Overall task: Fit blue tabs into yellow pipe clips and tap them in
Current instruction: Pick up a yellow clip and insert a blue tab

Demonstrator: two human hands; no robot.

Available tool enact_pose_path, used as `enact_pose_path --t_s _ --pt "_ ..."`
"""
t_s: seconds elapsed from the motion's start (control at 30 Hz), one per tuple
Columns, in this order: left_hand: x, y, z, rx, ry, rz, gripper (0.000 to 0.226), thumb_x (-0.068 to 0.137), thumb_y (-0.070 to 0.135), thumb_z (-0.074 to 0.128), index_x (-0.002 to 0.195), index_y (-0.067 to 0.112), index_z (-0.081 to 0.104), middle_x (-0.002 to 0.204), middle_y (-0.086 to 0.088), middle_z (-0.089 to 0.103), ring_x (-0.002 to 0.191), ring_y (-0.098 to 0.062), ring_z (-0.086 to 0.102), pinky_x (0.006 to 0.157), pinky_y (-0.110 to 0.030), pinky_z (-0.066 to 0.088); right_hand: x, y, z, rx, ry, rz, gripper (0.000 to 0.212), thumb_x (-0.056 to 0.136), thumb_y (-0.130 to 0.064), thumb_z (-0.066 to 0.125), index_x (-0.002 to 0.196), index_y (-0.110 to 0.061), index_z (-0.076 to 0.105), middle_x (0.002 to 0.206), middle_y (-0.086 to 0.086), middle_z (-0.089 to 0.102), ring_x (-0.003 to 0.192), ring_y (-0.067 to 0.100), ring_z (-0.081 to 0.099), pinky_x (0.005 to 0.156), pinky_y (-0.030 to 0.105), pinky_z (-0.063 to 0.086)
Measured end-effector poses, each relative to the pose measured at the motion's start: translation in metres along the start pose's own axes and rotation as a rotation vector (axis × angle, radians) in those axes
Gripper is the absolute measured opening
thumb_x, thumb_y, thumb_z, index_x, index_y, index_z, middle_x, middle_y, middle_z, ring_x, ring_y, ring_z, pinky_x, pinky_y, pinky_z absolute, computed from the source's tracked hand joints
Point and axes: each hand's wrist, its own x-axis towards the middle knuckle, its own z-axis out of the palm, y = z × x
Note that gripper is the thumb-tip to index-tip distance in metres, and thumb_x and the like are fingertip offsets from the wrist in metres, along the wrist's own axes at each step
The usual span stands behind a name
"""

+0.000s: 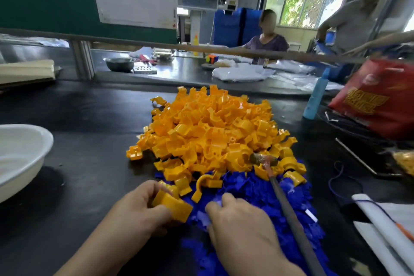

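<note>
A big heap of yellow pipe clips (210,127) lies on the dark table, with a spread of blue tabs (264,195) in front of it. My left hand (139,210) grips one yellow clip (173,205) at the near edge of the heap. My right hand (242,228) lies palm down on the blue tabs, fingers curled into them; whether it holds a tab is hidden. A small hammer (264,160) rests with its head on the clips and its long handle (291,219) running past my right hand.
A white basin (20,154) sits at the left edge. A red bag (376,98) and a blue bottle (317,94) stand at the right, with white sheets and a cord (385,215) nearer. Two people work beyond the rail.
</note>
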Motion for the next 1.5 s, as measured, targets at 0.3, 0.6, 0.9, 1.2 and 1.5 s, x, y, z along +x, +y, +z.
enact_pose_path --t_s 0.3,0.6,0.9,1.2,1.5 --pt "-0.003 0.01 0.004 0.278 -0.081 0.033 0.017 0.072 0.04 0.081 0.072 0.029 0.069 0.072 0.008 0.071 0.061 -0.001 0.062 0.062 -0.021 0.047 0.002 0.008 -0.001 0.148 0.032 0.028 0.01 0.099 -0.028 0.039 0.098 -0.018 0.043 0.083 0.004 0.035 0.074 0.026 0.037 0.05 0.033 0.027" --pt "0.006 -0.006 0.007 -0.26 -0.203 -0.049 0.042 0.067 -0.002 0.079 0.107 0.009 0.068 0.088 -0.026 0.073 0.074 -0.033 0.072 0.061 -0.038 0.058 -0.007 0.013 0.002 0.428 0.295 0.024 0.023 0.097 -0.041 0.038 0.108 -0.032 0.056 0.094 -0.01 0.063 0.084 0.008 0.058 0.074 0.025 0.048" --pt "-0.004 -0.009 0.021 -0.396 -0.247 0.075 0.021 0.052 0.021 0.088 0.066 0.022 0.072 0.088 -0.025 0.073 0.079 -0.034 0.071 0.074 -0.042 0.058 -0.008 0.014 -0.006 1.373 0.151 0.188 0.018 0.094 -0.023 0.054 0.099 -0.034 0.066 0.067 0.006 0.071 0.056 0.014 0.065 0.057 0.022 0.053" --pt "-0.011 -0.008 0.028 -0.403 -0.218 0.18 0.031 0.052 0.039 0.089 0.07 0.023 0.068 0.076 -0.009 0.068 0.07 -0.022 0.063 0.071 -0.04 0.053 -0.008 0.007 -0.001 1.494 0.327 0.139 0.018 0.092 -0.017 0.06 0.09 -0.033 0.067 0.076 0.004 0.072 0.067 0.016 0.069 0.056 0.021 0.053" --pt "-0.012 -0.009 0.027 -0.354 -0.299 0.265 0.035 0.056 0.04 0.091 0.076 0.022 0.069 0.082 -0.004 0.07 0.077 -0.02 0.068 0.069 -0.027 0.055 -0.006 0.007 0.003 1.451 0.305 0.09 0.018 0.09 -0.023 0.061 0.087 -0.039 0.069 0.09 -0.012 0.068 0.084 0.006 0.064 0.064 0.016 0.052"
